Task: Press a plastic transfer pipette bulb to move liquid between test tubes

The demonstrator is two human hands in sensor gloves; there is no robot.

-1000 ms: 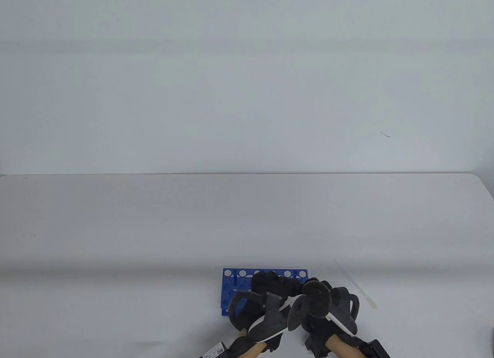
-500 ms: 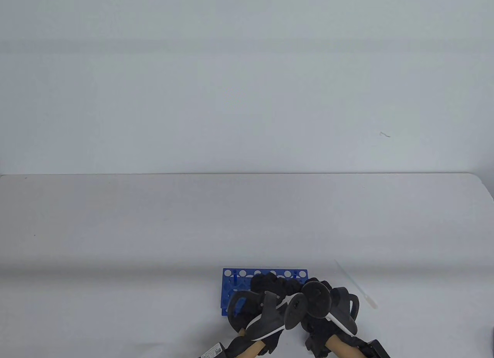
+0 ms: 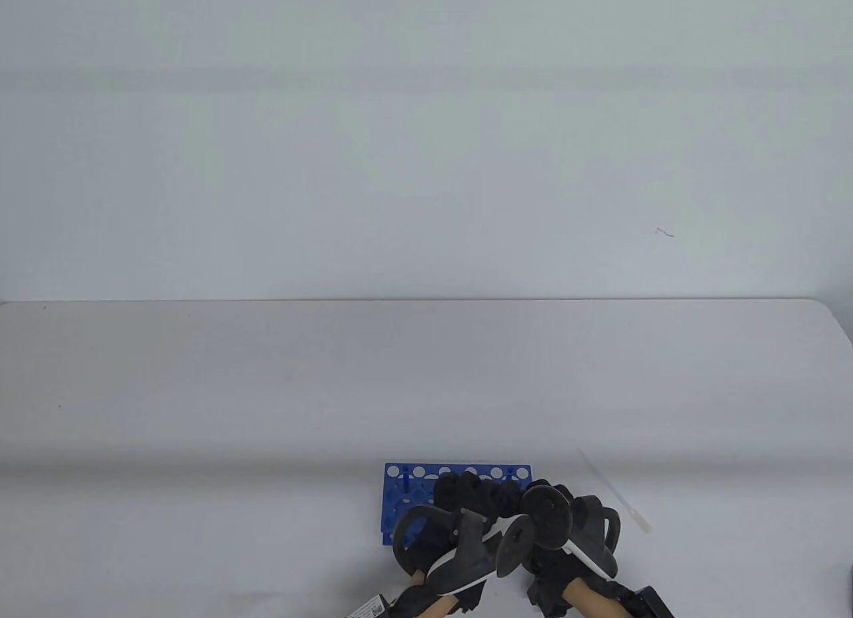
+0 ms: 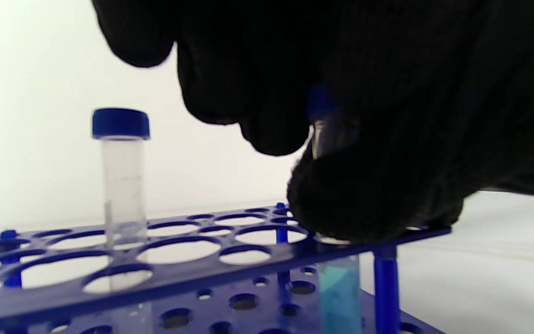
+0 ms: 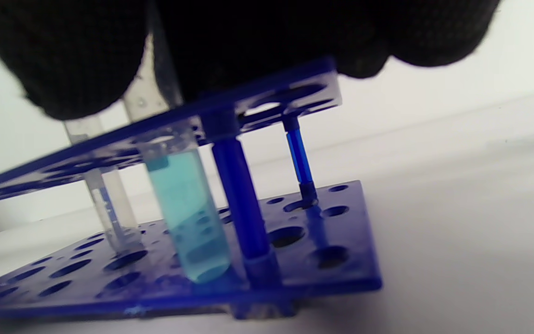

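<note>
A blue tube rack (image 3: 400,485) stands near the table's front edge, and both gloved hands are over it. A tube of turquoise liquid (image 5: 188,218) stands in a corner hole by a rack post; it also shows in the left wrist view (image 4: 339,287). My left hand (image 3: 460,488) has its fingers around that tube's blue cap (image 4: 321,102). My right hand (image 3: 510,498) pinches the tube's upper part just above the rack top (image 5: 267,88). A second, clear tube with a blue cap (image 4: 121,185) stands further along the rack. The transfer pipette (image 3: 616,495) lies loose on the table, right of the hands.
The white table (image 3: 266,391) stretches back to a plain wall. The pipette shows faintly in the left wrist view (image 4: 503,250). A dark object (image 3: 656,605) sits at the bottom edge by the right forearm.
Both hands stay on the tube in the rack. The left hand's tracker has shifted slightly; rack and pipette have not moved.
</note>
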